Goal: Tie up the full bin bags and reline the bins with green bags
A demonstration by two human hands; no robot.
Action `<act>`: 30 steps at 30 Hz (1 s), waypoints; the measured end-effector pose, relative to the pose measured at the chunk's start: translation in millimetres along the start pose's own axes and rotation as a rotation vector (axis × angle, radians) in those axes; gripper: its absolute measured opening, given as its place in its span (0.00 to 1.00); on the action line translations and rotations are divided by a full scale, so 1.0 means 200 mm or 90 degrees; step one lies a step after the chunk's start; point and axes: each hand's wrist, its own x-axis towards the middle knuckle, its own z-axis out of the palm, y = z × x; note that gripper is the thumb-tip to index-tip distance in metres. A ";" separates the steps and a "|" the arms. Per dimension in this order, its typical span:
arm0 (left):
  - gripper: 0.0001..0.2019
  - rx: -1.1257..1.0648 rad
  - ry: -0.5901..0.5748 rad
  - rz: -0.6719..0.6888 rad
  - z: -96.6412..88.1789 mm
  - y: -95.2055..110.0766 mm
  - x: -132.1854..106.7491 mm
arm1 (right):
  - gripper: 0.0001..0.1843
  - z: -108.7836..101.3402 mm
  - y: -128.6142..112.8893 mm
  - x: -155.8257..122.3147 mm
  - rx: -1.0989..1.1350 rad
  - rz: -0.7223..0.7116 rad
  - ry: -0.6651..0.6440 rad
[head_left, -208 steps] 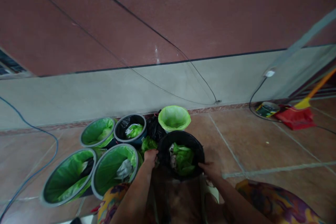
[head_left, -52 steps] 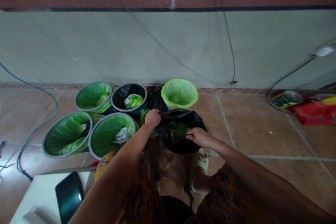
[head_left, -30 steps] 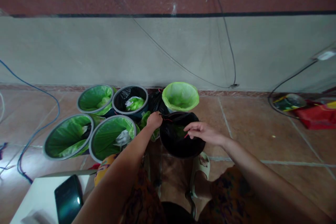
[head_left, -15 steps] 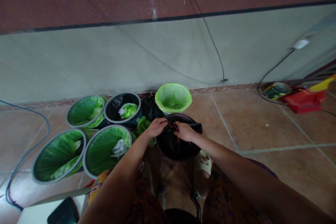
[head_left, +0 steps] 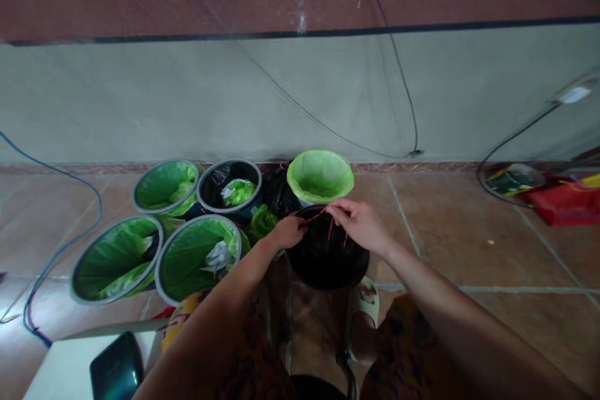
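A dark round trash bin (head_left: pixel 328 272) stands on the floor between my feet. Over its far rim, a thin red drawstring (head_left: pixel 315 217) runs between my two hands, and its loose ends dangle over the opening. My left hand (head_left: pixel 287 232) is closed on the string at the bin's left rim. Higher and to the right, my right hand (head_left: pixel 360 224) pinches the string between thumb and fingers. The inside of the bin is too dark to make out the bag in it. Just behind stands a bin with a light green liner (head_left: pixel 320 176).
Several grey-rimmed bins, such as one with a green liner (head_left: pixel 165 186) and one with a black liner (head_left: pixel 229 184), stand to the left. A black tied bag (head_left: pixel 280 192) lies near the wall. A phone (head_left: pixel 117 367) rests on a white surface (head_left: pixel 56 365). A red dustpan (head_left: pixel 565 201) is at right.
My right hand has lifted up and to the right, drawing the red string taut from my left hand. The black plastic bunched between the hands is no longer visible. The view has shifted left.
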 end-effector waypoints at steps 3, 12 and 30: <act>0.17 -0.141 0.042 0.066 0.04 0.05 0.00 | 0.20 -0.04 -0.04 -0.05 0.048 -0.026 0.015; 0.23 -0.391 0.057 0.239 -0.04 0.21 -0.01 | 0.17 -0.07 -0.07 -0.07 0.230 -0.080 -0.030; 0.15 -0.640 0.098 0.158 -0.05 0.18 0.00 | 0.21 -0.26 0.13 -0.01 0.073 0.036 -0.003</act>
